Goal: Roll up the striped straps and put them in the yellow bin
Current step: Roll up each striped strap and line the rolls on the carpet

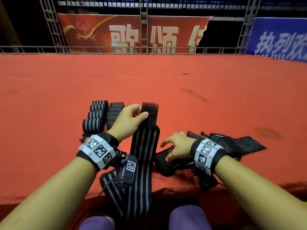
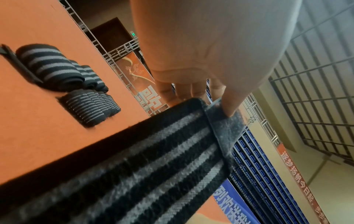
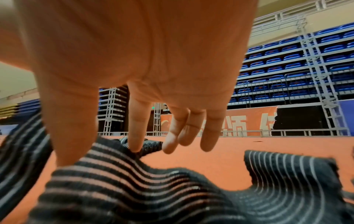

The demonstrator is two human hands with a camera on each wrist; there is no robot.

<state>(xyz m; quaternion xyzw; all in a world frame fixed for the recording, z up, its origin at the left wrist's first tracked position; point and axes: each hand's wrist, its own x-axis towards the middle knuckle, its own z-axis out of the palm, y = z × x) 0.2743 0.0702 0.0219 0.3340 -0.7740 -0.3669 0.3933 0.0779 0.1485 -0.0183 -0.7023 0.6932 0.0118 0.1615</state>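
A: Any yellow bin? Can't tell, but rolled straps sit in two rows on the red carpet, just beyond the left hand.

B: And that hand pinches the fuzzy end of a wide-striped strap, holding it upright!

A: The right hand hovers relaxed, fingers spread, index touching the loose thin-striped straps beside it

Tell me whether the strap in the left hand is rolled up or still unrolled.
Unrolled. The left hand pinches the strap by its fuzzy end, and it hangs down flat, unlike the rolled straps behind.
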